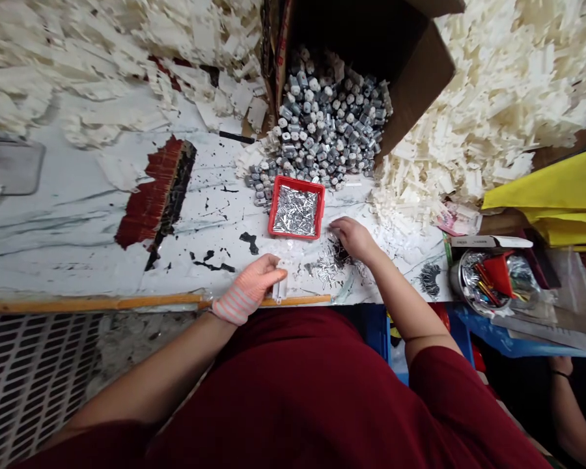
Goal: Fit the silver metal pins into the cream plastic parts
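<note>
My left hand (248, 286), in a striped pinkish glove, is closed on a white plastic part (280, 285) at the table's front edge. To the right, my bare right hand (351, 237) reaches down with bent fingers at small dark pieces (340, 253) on the tabletop; whether its fingertips hold anything is too small to make out. Between the hands lies a loose heap of small shiny metal pins (326, 268). Just beyond them stands a red square tray (274, 221) full of similar metal pins (295, 210).
A tipped cardboard box (415, 85) spills grey-and-white cylindrical parts (322, 117) behind the tray. White plastic pieces (498, 98) are heaped at both back sides. A red-bristled brush (151, 189) lies left. A metal tin (469, 277) with tools stands right. Another person's arm (569, 410) shows lower right.
</note>
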Action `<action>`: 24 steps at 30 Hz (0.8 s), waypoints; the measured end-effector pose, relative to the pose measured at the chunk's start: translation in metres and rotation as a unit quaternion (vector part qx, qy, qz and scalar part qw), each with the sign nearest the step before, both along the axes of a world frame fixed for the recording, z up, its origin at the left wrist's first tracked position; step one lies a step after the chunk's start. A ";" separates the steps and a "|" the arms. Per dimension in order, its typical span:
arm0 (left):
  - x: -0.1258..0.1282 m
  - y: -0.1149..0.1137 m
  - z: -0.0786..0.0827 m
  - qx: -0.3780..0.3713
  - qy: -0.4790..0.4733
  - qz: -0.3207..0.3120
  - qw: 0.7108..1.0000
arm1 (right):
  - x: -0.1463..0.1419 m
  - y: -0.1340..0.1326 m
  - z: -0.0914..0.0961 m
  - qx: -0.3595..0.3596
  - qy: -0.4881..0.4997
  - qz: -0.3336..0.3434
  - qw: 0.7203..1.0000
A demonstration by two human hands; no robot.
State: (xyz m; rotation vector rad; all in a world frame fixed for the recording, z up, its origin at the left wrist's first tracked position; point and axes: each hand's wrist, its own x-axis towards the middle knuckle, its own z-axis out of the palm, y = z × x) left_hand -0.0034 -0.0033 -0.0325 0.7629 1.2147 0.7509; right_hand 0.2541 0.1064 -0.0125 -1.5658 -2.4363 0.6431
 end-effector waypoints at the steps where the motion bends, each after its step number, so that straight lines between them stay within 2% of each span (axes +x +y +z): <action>1: 0.000 0.000 0.001 0.002 0.002 0.000 1.000 | -0.005 -0.002 -0.004 0.015 -0.031 0.040 0.999; 3: -0.002 -0.001 0.002 0.009 0.011 -0.002 1.000 | -0.012 -0.014 -0.012 0.037 -0.088 0.092 0.991; 5: -0.003 -0.002 0.002 0.012 0.019 -0.008 1.000 | -0.011 -0.036 -0.018 0.047 -0.125 0.115 0.984; 8: -0.005 -0.003 0.002 0.011 0.032 -0.026 0.999 | -0.003 -0.071 -0.020 0.050 -0.128 0.117 0.984; 10: -0.005 -0.003 0.004 0.011 0.035 -0.037 0.999 | -0.002 -0.080 -0.018 0.048 -0.109 0.104 0.987; 13: -0.001 -0.002 0.007 -0.001 0.026 -0.035 0.999 | -0.012 -0.070 -0.017 0.063 -0.095 0.092 0.989; 17: 0.005 -0.004 0.011 -0.003 -0.014 -0.013 1.000 | -0.025 -0.058 -0.020 0.073 -0.120 0.124 0.982; 21: 0.007 -0.006 0.009 0.001 -0.022 -0.015 1.000 | -0.017 -0.065 -0.019 0.050 -0.109 0.144 0.982; 24: 0.009 -0.005 0.008 -0.001 -0.012 -0.014 1.000 | -0.012 -0.057 -0.018 0.064 -0.112 0.104 0.986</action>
